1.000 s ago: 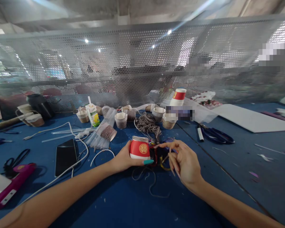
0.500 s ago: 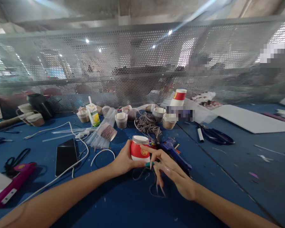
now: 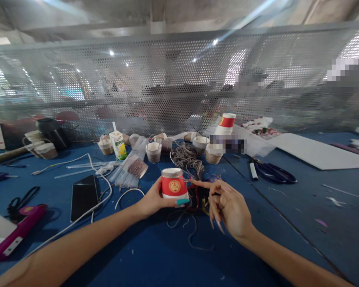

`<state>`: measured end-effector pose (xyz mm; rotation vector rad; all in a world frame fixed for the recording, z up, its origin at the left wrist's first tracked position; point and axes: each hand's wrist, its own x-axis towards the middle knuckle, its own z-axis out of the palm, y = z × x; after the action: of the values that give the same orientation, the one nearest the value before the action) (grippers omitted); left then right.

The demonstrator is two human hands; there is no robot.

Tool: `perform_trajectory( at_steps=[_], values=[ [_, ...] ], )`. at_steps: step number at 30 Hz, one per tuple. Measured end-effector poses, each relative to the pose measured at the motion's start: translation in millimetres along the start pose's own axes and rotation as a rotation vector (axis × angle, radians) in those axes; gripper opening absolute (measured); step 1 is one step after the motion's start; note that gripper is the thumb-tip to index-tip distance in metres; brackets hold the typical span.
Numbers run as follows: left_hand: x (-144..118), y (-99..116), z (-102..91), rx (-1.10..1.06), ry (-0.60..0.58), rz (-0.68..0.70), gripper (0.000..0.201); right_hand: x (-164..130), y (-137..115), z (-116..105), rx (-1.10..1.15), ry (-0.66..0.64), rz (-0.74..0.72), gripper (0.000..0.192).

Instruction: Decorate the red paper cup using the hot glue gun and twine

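Head view, the only one supplied: a small red paper cup (image 3: 174, 185) is held upside down just above the blue table (image 3: 287, 223) by the left hand (image 3: 151, 199), whose fingers are wrapped around its back and whose teal-nailed thumb is pressed along its lower rim. A gold emblem is turned squarely toward the camera; half a second ago the same emblem was seen lower and further round to the right, so the cup has been rotated and lifted a little in the grasp. The right hand (image 3: 227, 203) has been drawn back up from the table, where its fingers were spread downward over the loose twine (image 3: 185, 223) half a second ago. Now its index finger is stretched out so that its tip is touching or almost touching the cup's right side, while the other fingers are loosely curled with long nails pointing down. Whether a strand is pinched between them cannot be told. A blue glue gun that was exposed a moment earlier is now covered by that hand. From this it is judged that the cup's wall is being turned and worked on again, twine being brought to it.

Behind the hands, a tangle of cord (image 3: 187, 157) is seen among several twine-wrapped cups (image 3: 153, 151), with a milk carton (image 3: 119, 144) to their left. A dark phone (image 3: 83, 196) lies left of the forearm, scissors (image 3: 273, 173) to the right, and a perforated metal screen (image 3: 179, 87) closes off the bench.
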<state>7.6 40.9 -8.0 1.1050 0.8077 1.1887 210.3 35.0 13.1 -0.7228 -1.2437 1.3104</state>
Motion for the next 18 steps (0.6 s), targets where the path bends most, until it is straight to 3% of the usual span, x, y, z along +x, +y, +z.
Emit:
perform_trajectory(
  at_steps=[4, 11, 18],
  values=[
    [1.1, 0.7, -1.2, -0.02, -0.008, -0.035, 0.073, -4.9, -5.1, 4.0, -0.019, -0.018, -0.068, 0.029],
    [0.0, -1.1, -2.1, -0.016, -0.093, -0.064, 0.071, -13.7, -7.3, 9.1, -0.12, -0.437, 0.127, 0.032],
    [0.4, 1.1, -6.8, -0.084, -0.142, -0.093, 0.073, -8.8, -10.0, 8.1, 0.033, -0.352, 0.123, 0.038]
  ],
)
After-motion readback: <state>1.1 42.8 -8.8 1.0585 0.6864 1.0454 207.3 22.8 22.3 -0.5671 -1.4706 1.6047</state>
